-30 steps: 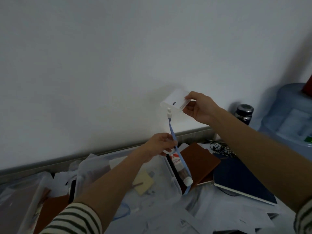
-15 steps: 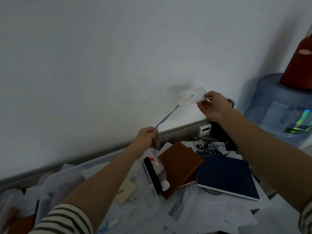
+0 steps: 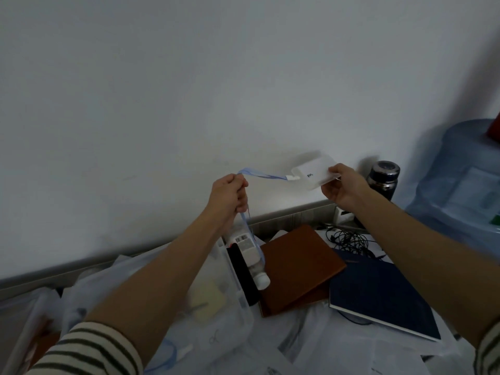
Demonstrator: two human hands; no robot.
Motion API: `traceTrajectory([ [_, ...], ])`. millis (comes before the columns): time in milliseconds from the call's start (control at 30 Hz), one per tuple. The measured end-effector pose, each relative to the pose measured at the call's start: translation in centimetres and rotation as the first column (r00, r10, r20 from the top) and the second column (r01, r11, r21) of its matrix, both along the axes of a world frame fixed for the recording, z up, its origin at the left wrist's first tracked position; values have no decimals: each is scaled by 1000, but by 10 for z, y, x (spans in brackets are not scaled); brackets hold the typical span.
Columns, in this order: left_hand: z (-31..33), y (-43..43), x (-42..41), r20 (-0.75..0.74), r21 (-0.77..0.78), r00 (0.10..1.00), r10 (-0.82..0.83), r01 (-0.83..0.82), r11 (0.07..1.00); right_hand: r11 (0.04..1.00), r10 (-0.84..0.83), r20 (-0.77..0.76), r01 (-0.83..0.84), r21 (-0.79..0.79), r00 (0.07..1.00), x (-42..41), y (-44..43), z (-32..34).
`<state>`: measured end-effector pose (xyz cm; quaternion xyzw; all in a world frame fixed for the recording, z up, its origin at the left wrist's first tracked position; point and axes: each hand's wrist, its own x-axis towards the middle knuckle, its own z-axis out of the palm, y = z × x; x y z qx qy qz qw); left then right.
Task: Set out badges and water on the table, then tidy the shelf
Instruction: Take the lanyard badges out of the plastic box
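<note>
My right hand (image 3: pixel 342 189) pinches the edge of a white badge (image 3: pixel 315 173), held up in front of the wall. From the badge's clip a light blue lanyard (image 3: pixel 266 176) runs left to my left hand (image 3: pixel 230 194), which grips it in a fist. The strap's loose end hangs down from that fist toward the shelf. Below it a small water bottle (image 3: pixel 250 255) with a white cap lies on its side among the clutter.
A brown notebook (image 3: pixel 297 269) and a dark blue notebook (image 3: pixel 378 299) lie on loose papers. Clear plastic bins (image 3: pixel 221 315) sit at left. Black earphone cables (image 3: pixel 349 239), a dark flask (image 3: pixel 384 182) and a large blue water jug (image 3: pixel 465 185) stand at right.
My left hand has risen to the badge's height, so the lanyard now runs almost level between the hands. The badge has tipped flatter. The camera view has shifted slightly.
</note>
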<state>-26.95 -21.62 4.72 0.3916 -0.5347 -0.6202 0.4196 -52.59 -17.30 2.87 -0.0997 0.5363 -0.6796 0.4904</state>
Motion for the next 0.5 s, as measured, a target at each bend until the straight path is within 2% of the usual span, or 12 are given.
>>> traceTrajectory([
  [133, 8, -3, 5, -49, -5, 998, 46, -46, 999, 999, 38, -44, -37, 33, 998, 5, 1, -9],
  [233, 28, -10, 5, -201, 47, 979, 47, -38, 998, 986, 160, -73, -157, 47, 984, 12, 3, -14],
  [300, 43, -18, 10, -225, 25, 973, 44, -40, 999, 971, 233, -95, -227, 71, 968, 18, 4, -18],
  [433, 43, -31, 30, 46, -175, 996, 82, -73, 982, 973, 225, -95, -218, 78, 970, 31, 3, -23],
  [500, 39, -33, 46, 133, -205, 986, 98, -69, 976, 983, 173, -78, -167, 69, 982, 34, 1, -23],
])
